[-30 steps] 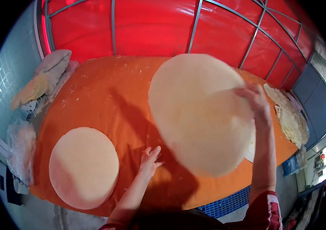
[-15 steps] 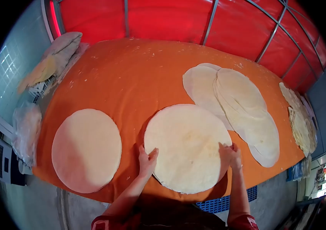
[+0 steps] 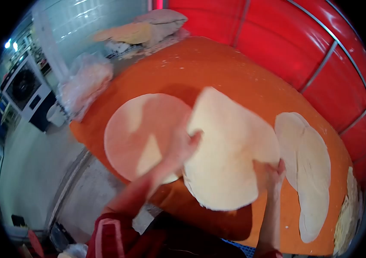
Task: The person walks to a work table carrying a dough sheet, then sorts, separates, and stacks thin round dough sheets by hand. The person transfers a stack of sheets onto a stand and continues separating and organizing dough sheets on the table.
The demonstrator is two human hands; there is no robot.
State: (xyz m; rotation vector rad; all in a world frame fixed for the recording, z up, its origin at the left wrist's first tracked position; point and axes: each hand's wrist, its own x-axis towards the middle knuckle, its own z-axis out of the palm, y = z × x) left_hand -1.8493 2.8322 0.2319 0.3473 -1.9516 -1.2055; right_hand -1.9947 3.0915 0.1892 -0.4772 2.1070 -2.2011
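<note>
Both my hands hold a round, pale stack of thin flatbreads (image 3: pixel 230 150) by its sides, lifted and tilted above the orange tabletop (image 3: pixel 230 223). My left hand (image 3: pixel 185 144) grips the left edge, thumb on top and slightly blurred by motion. At the right edge, my right hand (image 3: pixel 275 172) pinches the stack, its fingers partly hidden. Another round flatbread (image 3: pixel 125 133) lies to the left, partly covered by my left forearm and in shadow. Overlapping flatbread sheets (image 3: pixel 314 167) rest on the table to the right.
At the far left corner stand a clear plastic bag (image 3: pixel 86 86) and a folded cloth (image 3: pixel 161 26). Ragged sheets (image 3: pixel 346 213) pile up at the right edge. A red wall covering (image 3: pixel 273 47) borders the back. A cooler-like machine (image 3: pixel 28 88) stands on the floor left.
The flatbread stack has been lifted off the table and moved left toward the other round one, bending as it rises. Both hands have kept hold. My view has turned left.
</note>
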